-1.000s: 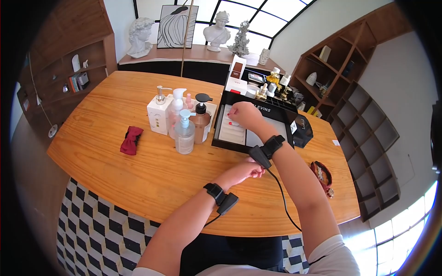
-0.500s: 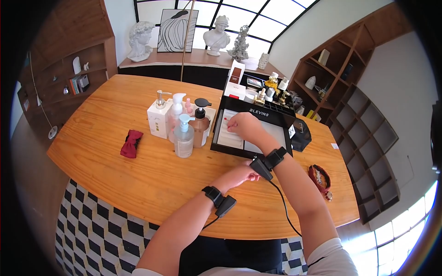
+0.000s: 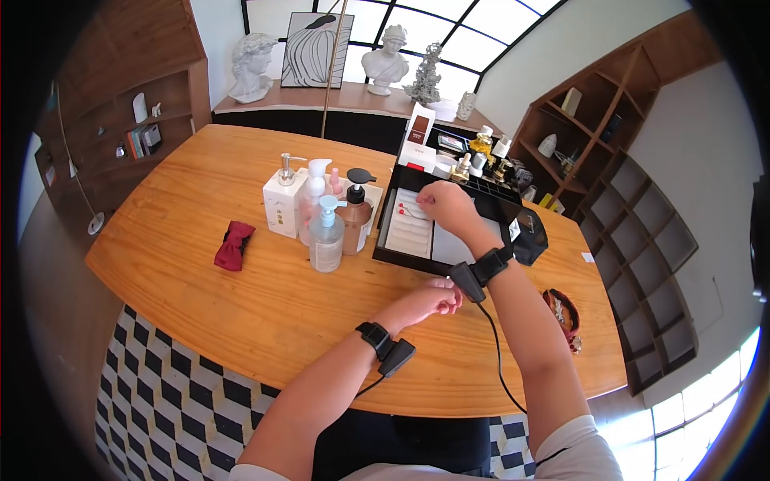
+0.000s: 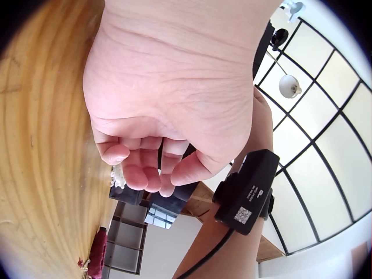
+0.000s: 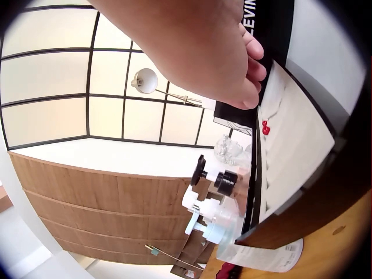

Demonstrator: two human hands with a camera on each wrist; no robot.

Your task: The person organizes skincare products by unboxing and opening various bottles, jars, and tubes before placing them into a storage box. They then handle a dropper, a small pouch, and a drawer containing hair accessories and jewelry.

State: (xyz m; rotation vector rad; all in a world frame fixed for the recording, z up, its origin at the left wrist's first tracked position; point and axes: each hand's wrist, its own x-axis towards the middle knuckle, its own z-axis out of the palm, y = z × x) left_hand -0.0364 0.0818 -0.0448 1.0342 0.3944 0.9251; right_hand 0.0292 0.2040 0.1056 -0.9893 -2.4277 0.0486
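Note:
My right hand (image 3: 451, 207) hovers over the light-lined compartment (image 3: 407, 240) of a black jewelry box (image 3: 413, 261), with fingers loosely bent and nothing visible between them. Just left of its fingertips, two small red beads (image 3: 402, 210) on thin strands, like drop earrings, lie on the lining. In the right wrist view the red beads (image 5: 265, 128) sit close together just below the fingers. My left hand (image 3: 429, 301) rests on the wooden table (image 3: 321, 337) in front of the box. Its fingers are loosely curled, and the left wrist view shows the palm (image 4: 168, 87) holding nothing.
Several pump bottles (image 3: 326, 240) stand left of the box. Farther left lies a dark red bow (image 3: 234, 245). Cosmetics (image 3: 462, 167) fill the box's upper level. On the right are a black bag (image 3: 529, 238) and a red headband (image 3: 566, 311).
One red bead was at my right fingertips and another in the box; now both lie together on the lining. My right hand has drawn away to the right. The left hand stays put.

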